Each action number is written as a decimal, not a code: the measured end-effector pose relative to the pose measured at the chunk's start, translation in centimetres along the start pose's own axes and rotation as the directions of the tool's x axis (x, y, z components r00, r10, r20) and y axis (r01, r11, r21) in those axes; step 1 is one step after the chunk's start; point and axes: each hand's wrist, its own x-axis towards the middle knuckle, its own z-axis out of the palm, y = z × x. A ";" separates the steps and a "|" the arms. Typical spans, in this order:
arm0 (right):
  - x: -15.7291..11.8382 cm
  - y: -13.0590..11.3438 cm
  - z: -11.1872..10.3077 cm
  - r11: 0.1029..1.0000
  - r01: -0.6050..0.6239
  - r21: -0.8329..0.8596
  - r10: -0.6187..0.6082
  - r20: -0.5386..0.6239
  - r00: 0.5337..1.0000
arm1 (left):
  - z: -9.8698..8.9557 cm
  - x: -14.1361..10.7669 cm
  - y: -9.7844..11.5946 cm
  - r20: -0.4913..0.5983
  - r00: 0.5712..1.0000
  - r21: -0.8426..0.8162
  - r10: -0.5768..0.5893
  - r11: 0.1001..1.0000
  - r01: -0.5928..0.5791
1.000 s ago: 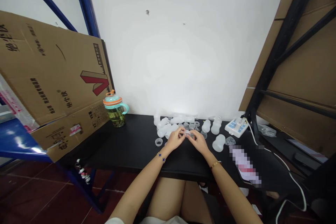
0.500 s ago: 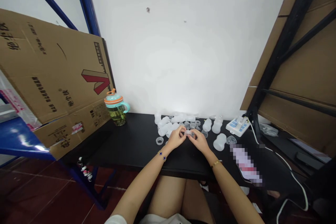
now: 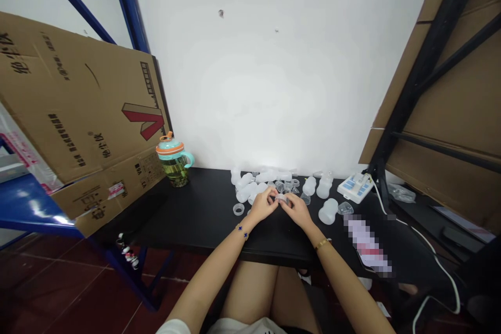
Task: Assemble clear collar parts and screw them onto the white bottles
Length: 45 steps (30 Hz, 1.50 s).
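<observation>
Right now, the left hand [image 3: 263, 205] and right hand [image 3: 298, 211] are both pinching a small clear plastic piece [image 3: 282, 199] between their fingers, its shape partly hidden. It is held just above the middle of the tabletop [image 3: 203, 203], among frosted plastic bottles [image 3: 327, 211] and clear cups [image 3: 306, 199] toward the far edge.

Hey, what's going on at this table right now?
A person seated at a black table is holding a small clear plastic piece between their left hand and right hand. Frosted plastic bottles and clear plastic parts lie around the hands, with a plastic ring to the left.
</observation>
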 end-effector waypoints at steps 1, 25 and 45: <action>0.0 0.0 0.0 1.000 0.002 -0.003 -0.002 0.000 1.000 | 0.0 0.0 0.0 -0.002 1.000 0.002 -0.001 1.000 0.001; -0.1 -0.1 0.0 0.999 0.017 -0.051 -0.019 -0.029 0.999 | 0.0 -0.1 0.0 -0.005 1.000 -0.001 0.005 1.000 -0.005; -0.2 0.1 0.2 0.997 0.018 -0.081 -0.021 -0.036 0.999 | 0.0 -0.1 0.3 -0.002 1.000 -0.002 -0.007 1.000 0.007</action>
